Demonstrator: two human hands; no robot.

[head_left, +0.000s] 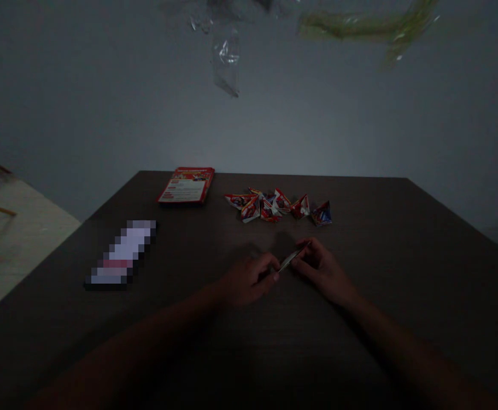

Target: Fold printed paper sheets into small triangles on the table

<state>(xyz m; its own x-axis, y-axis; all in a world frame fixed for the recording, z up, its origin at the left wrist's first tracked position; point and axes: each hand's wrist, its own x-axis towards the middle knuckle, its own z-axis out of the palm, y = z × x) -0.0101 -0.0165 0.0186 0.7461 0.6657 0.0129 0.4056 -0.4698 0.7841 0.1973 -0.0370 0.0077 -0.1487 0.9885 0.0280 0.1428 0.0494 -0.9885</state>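
Wall (360,125) fills 12 o'clock, flush behind the table's far edge. Brown tabletop (403,228) next, dimly lit. Clock centred on the work: left hand (251,280) at 8 o'clock, right hand (326,274) at 4, both pinching one paper piece (289,260) between thumb and fingers, low over the table near its middle. Paper is tilted, far end toward 2 o'clock, seen almost edge-on; print and any crease can't be read.

Handling, my judgement: match grip pressure on both ends, line edges up first, press any crease from the middle outward, go slow as thin stock probably slips or bends off-line. Bracing it on the table should help.

Smartphone (125,256) at 9 o'clock, well apart, screen pixelated. Red-and-white leaflet stack (184,188) at 10, near the far edge, also well apart. Cluster of folded printed papers (266,206) at 11, just beyond the fingers; blue-red folded piece (321,214) at 1. Those two sit closest to the hands, so a wide forward swing could knock them.
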